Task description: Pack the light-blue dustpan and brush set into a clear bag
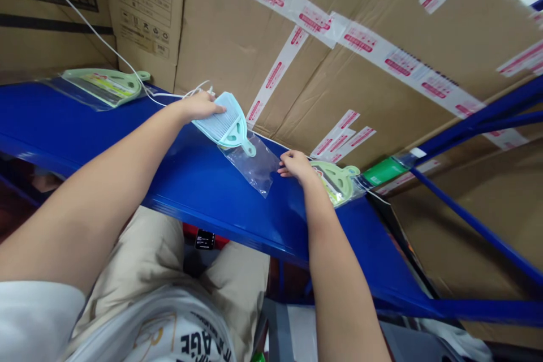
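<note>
My left hand (pixel 199 106), fingers pressed together, lies across a pale blue plastic dustpan (pixel 224 124) with fine ribbed ridges, at eleven o'clock on the glossy blue steel shelf (pixel 212 198). My right hand (pixel 297 165), fingers loosely spread, touches a crinkled clear plastic bag (pixel 252 167), just beside a bagged mint-green dustpan (pixel 337 182) at two o'clock.

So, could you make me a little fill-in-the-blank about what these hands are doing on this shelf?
The left hand rests on a pale blue plastic hand brush lying on a long ____ painted metal shelf.

The right hand lies near a clear plastic bag and a pale ____ plastic brush in a clear wrapper.

Behind the shelf stand large brown ____ boxes sealed with white, red-printed tape.

Missing words: blue; green; cardboard.
</note>
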Demonstrator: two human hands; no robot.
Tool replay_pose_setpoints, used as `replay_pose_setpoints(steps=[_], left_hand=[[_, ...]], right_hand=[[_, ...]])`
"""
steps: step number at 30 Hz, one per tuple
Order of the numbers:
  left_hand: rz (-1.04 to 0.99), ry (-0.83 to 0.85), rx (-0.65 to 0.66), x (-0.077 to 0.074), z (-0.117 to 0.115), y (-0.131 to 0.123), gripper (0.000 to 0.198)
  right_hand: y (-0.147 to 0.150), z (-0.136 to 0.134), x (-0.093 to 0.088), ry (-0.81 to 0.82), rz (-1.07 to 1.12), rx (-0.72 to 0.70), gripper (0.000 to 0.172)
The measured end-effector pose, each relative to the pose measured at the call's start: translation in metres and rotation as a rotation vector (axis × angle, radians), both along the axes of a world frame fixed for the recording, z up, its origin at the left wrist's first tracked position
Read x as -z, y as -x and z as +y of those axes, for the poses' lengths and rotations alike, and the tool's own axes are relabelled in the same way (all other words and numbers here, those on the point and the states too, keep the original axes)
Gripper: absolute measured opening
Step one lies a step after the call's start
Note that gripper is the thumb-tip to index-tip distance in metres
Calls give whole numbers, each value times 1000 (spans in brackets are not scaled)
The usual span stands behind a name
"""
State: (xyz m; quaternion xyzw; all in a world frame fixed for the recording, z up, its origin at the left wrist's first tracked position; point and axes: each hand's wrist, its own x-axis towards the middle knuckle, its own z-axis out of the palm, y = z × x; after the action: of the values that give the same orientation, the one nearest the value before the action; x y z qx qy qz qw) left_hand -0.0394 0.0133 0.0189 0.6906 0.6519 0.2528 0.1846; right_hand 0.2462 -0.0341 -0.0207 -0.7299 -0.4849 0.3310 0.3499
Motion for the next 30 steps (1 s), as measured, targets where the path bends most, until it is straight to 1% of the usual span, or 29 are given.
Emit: replay_pose_setpoints(steps=[3, 4, 9, 14, 18, 21, 23, 25, 27, 30], left_hand=[[-174, 107, 75, 3, 0, -6, 50], [-203, 122, 96, 4, 0, -9, 50], [-210, 155, 122, 10, -4, -23, 52], [-287, 243, 208, 10, -13, -36, 50], [-281, 250, 177, 10, -14, -39, 48], [-299, 223, 172, 13, -9, -36, 50], [-294, 200, 160, 15, -4, -33, 51], [-290, 178, 130, 17, 1, -29, 51], [-325, 168, 99, 17, 3, -27, 49], [-422, 171, 76, 16, 3, -25, 45]], right_hand=[[6, -4, -4, 2, 1, 14, 22], [7, -5, -5, 0, 9, 15, 22], [7, -1, -1, 0, 58, 24, 21], [6, 3, 3, -8, 93, 27, 24], [9, -1, -3, 9, 37, 29, 27], [9, -6, -10, 1, 2, 34, 29], [8, -9, -13, 36, -45, 21, 31], [7, -12, -15, 107, -59, -32, 32], [7, -15, -16, 144, -16, -102, 32], [7, -15, -14, 72, 82, -157, 28]])
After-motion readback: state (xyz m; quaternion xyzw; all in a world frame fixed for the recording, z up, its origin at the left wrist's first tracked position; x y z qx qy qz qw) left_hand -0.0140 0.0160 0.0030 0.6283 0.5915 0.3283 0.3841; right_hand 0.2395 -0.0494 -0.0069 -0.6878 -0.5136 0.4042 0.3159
